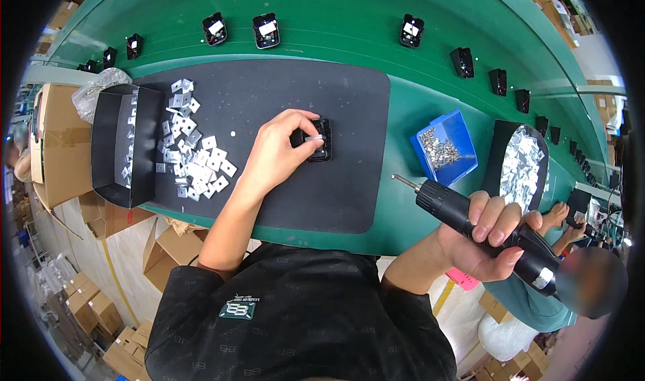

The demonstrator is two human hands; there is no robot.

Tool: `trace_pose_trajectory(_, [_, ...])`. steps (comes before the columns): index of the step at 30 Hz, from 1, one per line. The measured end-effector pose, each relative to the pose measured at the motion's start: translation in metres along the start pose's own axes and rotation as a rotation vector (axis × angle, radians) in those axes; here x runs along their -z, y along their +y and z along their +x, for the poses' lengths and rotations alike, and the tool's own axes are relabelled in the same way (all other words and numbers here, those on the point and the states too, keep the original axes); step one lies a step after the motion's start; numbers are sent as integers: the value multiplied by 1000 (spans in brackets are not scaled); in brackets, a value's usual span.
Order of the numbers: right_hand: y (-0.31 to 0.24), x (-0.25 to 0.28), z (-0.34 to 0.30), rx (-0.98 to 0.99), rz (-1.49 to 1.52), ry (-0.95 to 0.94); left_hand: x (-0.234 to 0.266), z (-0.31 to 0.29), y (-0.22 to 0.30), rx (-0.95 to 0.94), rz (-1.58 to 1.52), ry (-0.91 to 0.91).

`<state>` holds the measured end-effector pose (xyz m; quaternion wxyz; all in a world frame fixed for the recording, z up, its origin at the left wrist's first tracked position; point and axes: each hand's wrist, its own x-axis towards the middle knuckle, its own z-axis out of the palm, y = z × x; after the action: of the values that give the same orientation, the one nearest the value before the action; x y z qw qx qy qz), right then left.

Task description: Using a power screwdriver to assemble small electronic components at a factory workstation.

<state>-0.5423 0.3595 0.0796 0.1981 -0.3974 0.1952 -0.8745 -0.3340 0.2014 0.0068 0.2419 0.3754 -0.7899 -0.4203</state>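
My left hand is closed in a pinch on a small silver metal plate, holding it at a black plastic housing on the dark mat. The fingers hide part of the housing and most of the plate. Off to the right, my right hand is wrapped around a black electric screwdriver. Its bit points up and left, apart from the housing. Beyond the screwdriver stands a blue bin holding many small screws.
Loose silver plates lie heaped on the mat's left, beside a black box. A black tray of silver pieces stands at right. Several black housings line the green surface at the back. A co-worker is at far right.
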Motion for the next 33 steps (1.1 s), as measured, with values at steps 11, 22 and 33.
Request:
trace_pose_trajectory(11, [8,-12,1,-93,85,-19,10,14,3,8,33,-148])
trace_pose_trajectory(22, [8,-31,5,-114,178,-54,-9,-21,45,-505,-154,-44])
trace_pose_trajectory(33, [8,-29,0,-130,172,-63,-16,-22,41,-600,-209,50])
